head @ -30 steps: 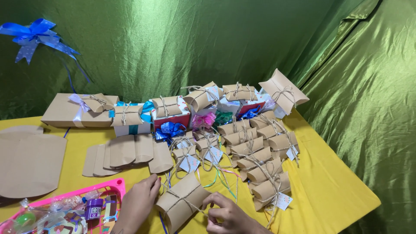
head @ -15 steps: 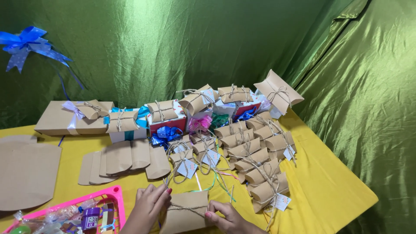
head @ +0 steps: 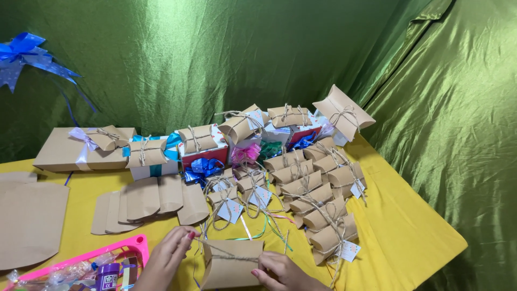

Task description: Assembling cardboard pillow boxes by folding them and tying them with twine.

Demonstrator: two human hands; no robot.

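A brown kraft pillow box lies on the yellow table at the bottom middle, with thin twine across its top. My left hand touches the box's left end and pinches the twine there. My right hand holds the box's lower right edge. Just beyond the box lie loose twine, tags and coloured ribbon strands.
Several tied kraft pillow boxes lie in a row on the right. Flat unfolded boxes lie at the left, beside large kraft envelopes. A pink tray holds small items. Gift boxes with bows stand at the back against green fabric.
The pillow box has turned from tilted to lying flat and level between my hands. The view has shifted slightly, and both hands now sit at the box's ends.
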